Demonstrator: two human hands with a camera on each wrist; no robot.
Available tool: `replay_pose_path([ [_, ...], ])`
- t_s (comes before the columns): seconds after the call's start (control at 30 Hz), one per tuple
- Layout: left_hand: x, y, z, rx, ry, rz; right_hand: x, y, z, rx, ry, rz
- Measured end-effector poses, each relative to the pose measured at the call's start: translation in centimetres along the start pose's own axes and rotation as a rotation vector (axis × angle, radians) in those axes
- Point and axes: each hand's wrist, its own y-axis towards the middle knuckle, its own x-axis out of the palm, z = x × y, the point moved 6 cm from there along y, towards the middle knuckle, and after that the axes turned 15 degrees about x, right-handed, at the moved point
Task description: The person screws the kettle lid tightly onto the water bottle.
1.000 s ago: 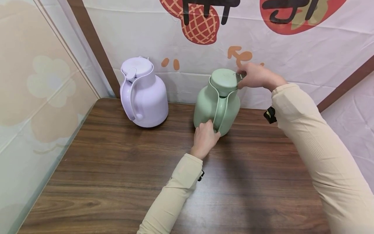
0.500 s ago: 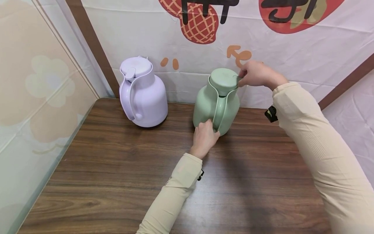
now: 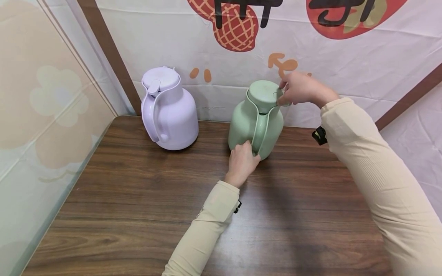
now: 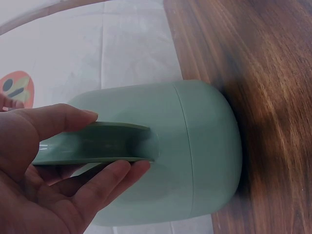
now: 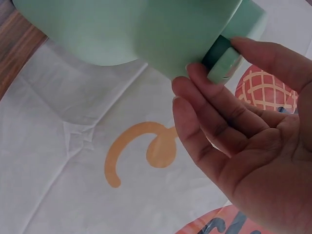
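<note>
A pale green thermos jug (image 3: pixel 239 124) stands upright on the wooden table, its round lid (image 3: pixel 263 92) seated in the neck. Low on the jug, my left hand (image 3: pixel 241 161) grips the handle; the left wrist view shows the thumb and fingers on either side of this grooved handle (image 4: pixel 92 144). At the lid's right edge is my right hand (image 3: pixel 302 90). Seen from the right wrist, its thumb and index finger pinch a small rounded tab (image 5: pixel 225 67) that juts out at the spout side, while the other fingers extend beside the neck.
To the left stands a lavender thermos jug (image 3: pixel 177 120) with its lid on and its handle toward me. Printed cloth (image 3: pixel 221 99) hangs right behind the table's back edge, and another cloth panel (image 3: pixel 41 126) lines the left side.
My right hand's fingers have shifted slightly down and left over the lid's edge. The left hand and both jugs have stayed in place.
</note>
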Motion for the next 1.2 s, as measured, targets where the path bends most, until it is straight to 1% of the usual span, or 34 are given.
replay_pose_path([
  [0.1,0.0,0.0,0.0,0.001,0.001,0.002,0.0,-0.1,-0.2,-0.001,-0.003,-0.008],
  [0.27,0.0,0.0,0.0,0.011,0.002,0.013,-0.1,-0.2,-0.2,0.0,0.0,-0.045],
  [0.47,-0.1,-0.1,0.0,0.016,0.0,0.018,-0.2,-0.3,0.2,-0.011,0.04,-0.09],
  [0.63,-0.1,-0.1,0.0,0.013,-0.002,0.019,-0.3,-0.3,0.4,-0.03,0.064,-0.09],
  [0.83,-0.2,-0.1,0.0,0.002,-0.009,0.014,-0.3,0.0,0.7,-0.025,0.102,-0.077],
  [0.93,-0.2,-0.1,0.0,0.002,-0.011,0.011,-0.2,0.2,0.8,-0.026,0.097,-0.059],
  [1.07,-0.2,-0.1,0.1,0.006,-0.007,0.013,0.0,0.3,1.0,-0.054,0.088,-0.028],
  [1.2,-0.2,-0.1,0.1,0.004,-0.004,0.012,0.2,0.5,1.1,-0.062,0.108,-0.036],
])
